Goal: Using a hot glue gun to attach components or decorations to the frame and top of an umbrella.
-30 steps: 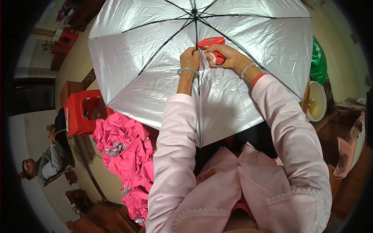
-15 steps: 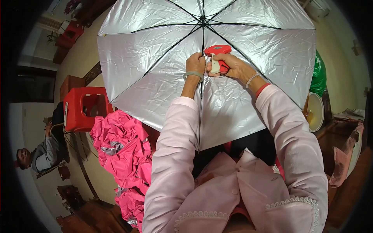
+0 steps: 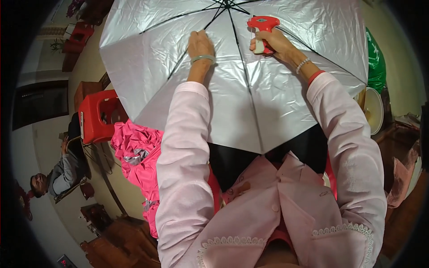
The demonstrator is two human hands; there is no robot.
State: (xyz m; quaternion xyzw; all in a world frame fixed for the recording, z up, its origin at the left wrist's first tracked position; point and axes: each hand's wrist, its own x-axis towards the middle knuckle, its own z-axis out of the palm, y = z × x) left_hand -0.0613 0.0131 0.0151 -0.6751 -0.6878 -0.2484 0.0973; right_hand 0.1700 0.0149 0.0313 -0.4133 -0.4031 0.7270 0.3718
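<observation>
An opened umbrella [image 3: 228, 107] spreads before me, its silver inner side up and its black ribs meeting at a hub near the top edge. My left hand [image 3: 200, 46] is closed on a black rib left of the middle, and the fingertips are partly hidden. A red and white tagging gun [image 3: 263, 23] is gripped in my right hand [image 3: 278, 42], with my fingers wrapped round its handle. The gun is raised over the silver cloth, to the right of the hub and apart from my left hand.
Crumpled pink cloth [image 3: 136, 154] lies at my left, near a red plastic stool [image 3: 100, 117]. A person [image 3: 65, 167] sits farther left. On the right are a green bag [image 3: 375, 62], a pale bucket [image 3: 373, 111] and a wooden box [image 3: 397, 147].
The umbrella has turned and shifted. My left hand has moved up and left to another rib. My right hand has carried the tagging gun up and to the right, away from the left hand.
</observation>
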